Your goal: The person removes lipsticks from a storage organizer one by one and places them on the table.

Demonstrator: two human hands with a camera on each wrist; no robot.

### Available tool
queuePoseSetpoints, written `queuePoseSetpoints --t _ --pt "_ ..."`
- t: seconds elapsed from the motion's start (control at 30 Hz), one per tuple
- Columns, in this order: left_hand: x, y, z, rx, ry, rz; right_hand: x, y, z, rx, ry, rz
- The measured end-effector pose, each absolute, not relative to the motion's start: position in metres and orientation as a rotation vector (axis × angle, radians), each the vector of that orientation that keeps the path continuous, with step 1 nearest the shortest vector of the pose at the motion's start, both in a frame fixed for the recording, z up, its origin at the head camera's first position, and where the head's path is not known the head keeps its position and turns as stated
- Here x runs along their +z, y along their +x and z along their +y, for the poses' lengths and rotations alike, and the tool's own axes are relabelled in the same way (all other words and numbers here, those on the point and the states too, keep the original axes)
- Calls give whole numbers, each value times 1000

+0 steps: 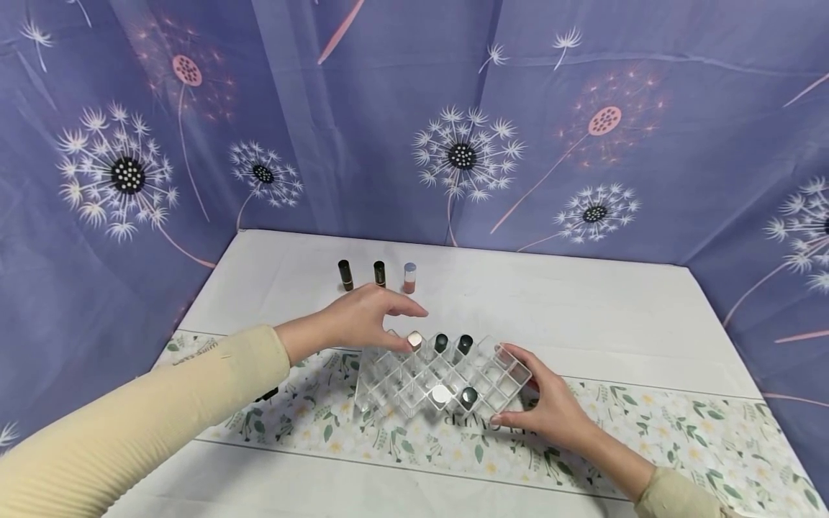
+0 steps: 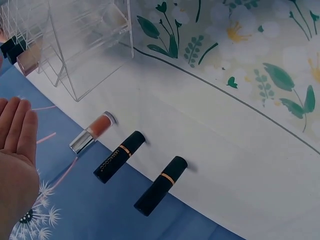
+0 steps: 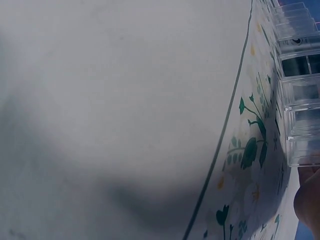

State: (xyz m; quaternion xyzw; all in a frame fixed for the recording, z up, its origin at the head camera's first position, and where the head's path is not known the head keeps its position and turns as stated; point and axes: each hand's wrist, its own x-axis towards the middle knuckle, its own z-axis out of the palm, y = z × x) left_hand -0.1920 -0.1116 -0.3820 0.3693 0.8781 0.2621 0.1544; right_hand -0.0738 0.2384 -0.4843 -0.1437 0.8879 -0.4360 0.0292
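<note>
The organiser point(image 1: 401, 378) was found to be clear, glossy plastic. Smooth surfaces with metallic-looking bands point(image 2: 168, 178) were noted on the black tubes point(image 2: 154, 195); a shiny, metallic-looking cap point(image 2: 81, 142) was observed on the clear tube point(image 2: 101, 125). Creased cloth was recorded for the backdrop point(image 1: 369, 144).

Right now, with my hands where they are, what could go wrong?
The middle loose tube, which is black, stands upright just beyond your left hand, so a careless sweep might topple it. The beige-topped tube sits close to your left thumb and could get nudged. Your right hand grips the clear organizer at its right end, so a sudden tug might jostle the tubes standing in it.
</note>
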Motion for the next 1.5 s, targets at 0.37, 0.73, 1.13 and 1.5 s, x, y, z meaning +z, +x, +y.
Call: queuePoseSetpoints --t 0.37,0.73,1.13,1.5 --pt "-389 -190 -112 749 1180 2466 -485 -73 239 -1346 -452 2734" --pt "-399 -194 -109 765 1193 2472 -485 -73 239 -1358 -446 2725" --pt "-406 -196 -104 765 1235 2513 -485 -72 238 -1336 -464 2750" --pt "-407 -195 -102 758 1266 2557 -485 -72 238 -1319 -446 2760"
